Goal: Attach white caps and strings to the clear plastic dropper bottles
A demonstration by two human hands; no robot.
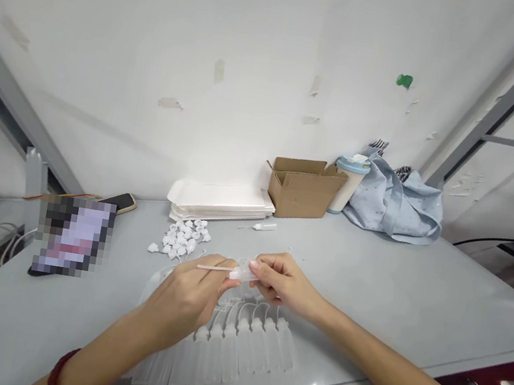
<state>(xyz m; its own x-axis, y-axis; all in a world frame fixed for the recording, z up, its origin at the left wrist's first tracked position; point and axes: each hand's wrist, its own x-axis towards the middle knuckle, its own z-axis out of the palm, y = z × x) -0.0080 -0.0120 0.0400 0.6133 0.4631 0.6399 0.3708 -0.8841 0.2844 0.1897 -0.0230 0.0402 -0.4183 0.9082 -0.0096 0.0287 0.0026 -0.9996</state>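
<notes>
My left hand [192, 293] and my right hand [286, 282] meet over the table around one small translucent plastic bottle [248, 274]. My left fingers pinch its white neck end, from which a thin straight tube points left. The bottle's body lies between my right thumb and fingers, partly hidden by them. Below my hands lies a row of several similar translucent bottles [216, 358] with thin curved tubes; my left arm covers some. Beyond my left hand is a loose pile of small white caps [181, 236]. One more small bottle with a thin tube [265, 226] lies farther back.
Along the wall stand a stack of flat white cartons [221, 200], an open cardboard box [303, 190], a cup with a blue lid [349, 181] and a light blue cloth bag [394, 204]. At left lie a phone [124, 203] and a blurred-out item [74, 238] on the grey table [396, 299].
</notes>
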